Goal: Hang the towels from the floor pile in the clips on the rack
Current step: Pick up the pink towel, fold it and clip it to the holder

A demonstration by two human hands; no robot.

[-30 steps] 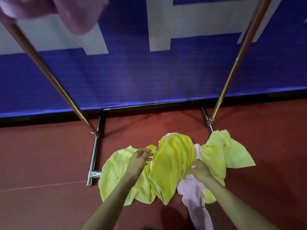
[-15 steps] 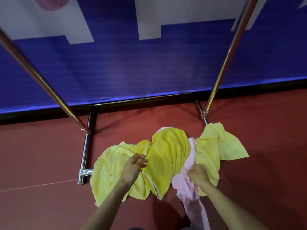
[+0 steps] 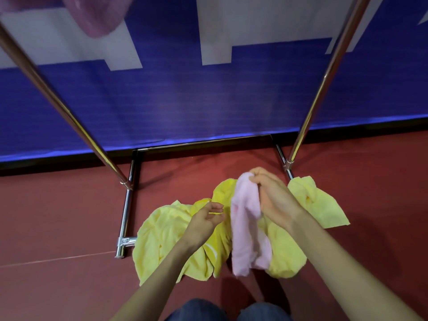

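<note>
The right hand [image 3: 275,200] grips the top end of a pink towel [image 3: 245,228], which hangs down over the yellow towels [image 3: 162,235]. The left hand [image 3: 206,221] is just beside it, fingers loosely curled and holding nothing. The pile lies on the red floor [image 3: 69,216] between the two poles of the rack [image 3: 126,205].

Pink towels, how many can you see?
2. One pink towel hangs from the right hand over the yellow pile; a second pink towel hangs at the top left. More may hide underneath.
</note>
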